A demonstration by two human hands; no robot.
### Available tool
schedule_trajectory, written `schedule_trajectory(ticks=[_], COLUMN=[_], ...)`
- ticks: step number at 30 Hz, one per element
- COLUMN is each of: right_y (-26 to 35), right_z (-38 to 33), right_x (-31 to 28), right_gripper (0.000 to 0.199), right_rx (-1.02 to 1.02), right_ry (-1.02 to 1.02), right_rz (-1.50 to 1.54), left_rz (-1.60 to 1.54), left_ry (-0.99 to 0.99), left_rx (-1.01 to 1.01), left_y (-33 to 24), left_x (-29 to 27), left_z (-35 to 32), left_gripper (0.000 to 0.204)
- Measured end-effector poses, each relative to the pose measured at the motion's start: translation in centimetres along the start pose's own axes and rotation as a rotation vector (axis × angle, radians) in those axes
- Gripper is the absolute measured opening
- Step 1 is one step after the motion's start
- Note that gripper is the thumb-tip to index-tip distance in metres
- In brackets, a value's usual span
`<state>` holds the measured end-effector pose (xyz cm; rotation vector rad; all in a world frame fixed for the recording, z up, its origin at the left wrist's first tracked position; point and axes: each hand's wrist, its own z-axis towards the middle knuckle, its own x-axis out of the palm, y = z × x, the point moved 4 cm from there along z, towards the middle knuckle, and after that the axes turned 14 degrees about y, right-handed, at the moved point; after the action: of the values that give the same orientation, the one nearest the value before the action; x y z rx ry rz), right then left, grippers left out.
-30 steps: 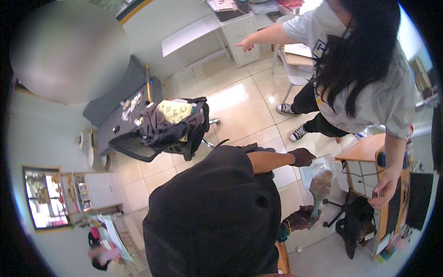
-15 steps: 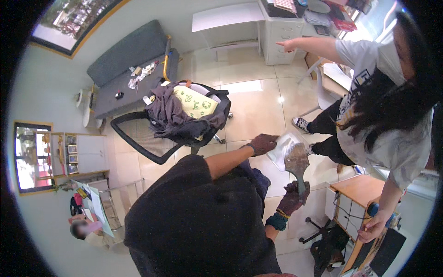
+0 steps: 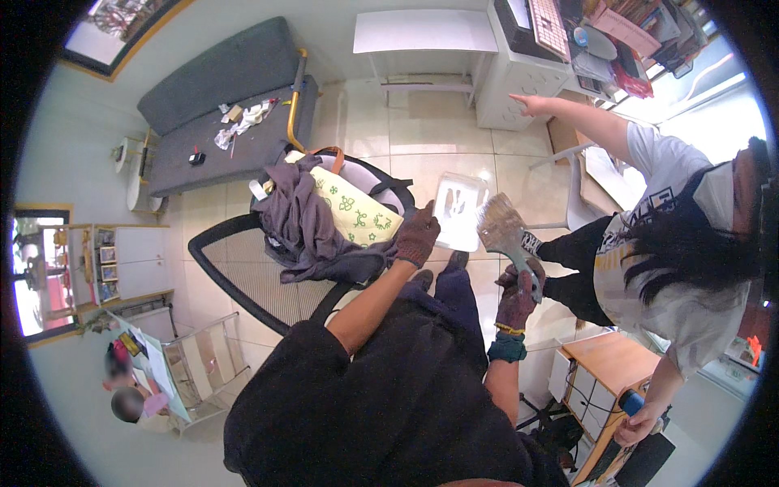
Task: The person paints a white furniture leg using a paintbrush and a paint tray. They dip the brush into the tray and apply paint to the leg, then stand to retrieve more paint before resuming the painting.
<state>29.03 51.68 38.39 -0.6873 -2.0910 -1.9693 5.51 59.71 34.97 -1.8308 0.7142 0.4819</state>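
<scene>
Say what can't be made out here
In the head view:
White tray: contents washed out by glare.
Co-worker's shoe: partly behind the brush.
Much of the chair: under clothing and a yellow bag.
Items on the sofa: too small to identify.
Top-left window: cut off by the picture's edge.

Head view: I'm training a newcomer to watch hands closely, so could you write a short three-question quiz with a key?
1. Which hand holds the brush?
2. True or false: the left hand holds the pale tray by its edge.
3. The purple-grey cloth lies on: A) the sofa; B) the chair; C) the floor.

Key: 1. The right hand. 2. True. 3. B.
</scene>
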Motion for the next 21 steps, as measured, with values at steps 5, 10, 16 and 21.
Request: schedule_trajectory(ticks=[5, 10, 16, 21], right_y=[-1.3, -2.3, -2.6, -6.0], right_z=[8.6, 19.5, 31.2, 38.5], right_x=[4.1, 6.6, 11.5, 13.5], right_gripper=[0.037, 0.041, 0.026, 0.022], right_rx=[0.082, 0.114, 0.229, 0.159], right_ry=[0.087, 0.335, 0.654, 0.911], right_rz=[0.086, -0.085, -0.366, -0.663], left_rz=[-0.009, -0.092, 0.045, 0.049], left_ry=[-0.238, -0.377, -0.494, -0.52], left_rx=[0.022, -0.044, -0.134, -0.188], left_y=[3.0, 2.2, 3.2, 2.8], left_x=[-1.7, -5.2, -6.8, -8.6], left_z=[5.8, 11.7, 19.7, 26.2], left_gripper=[0.041, 0.044, 0.045, 0.046])
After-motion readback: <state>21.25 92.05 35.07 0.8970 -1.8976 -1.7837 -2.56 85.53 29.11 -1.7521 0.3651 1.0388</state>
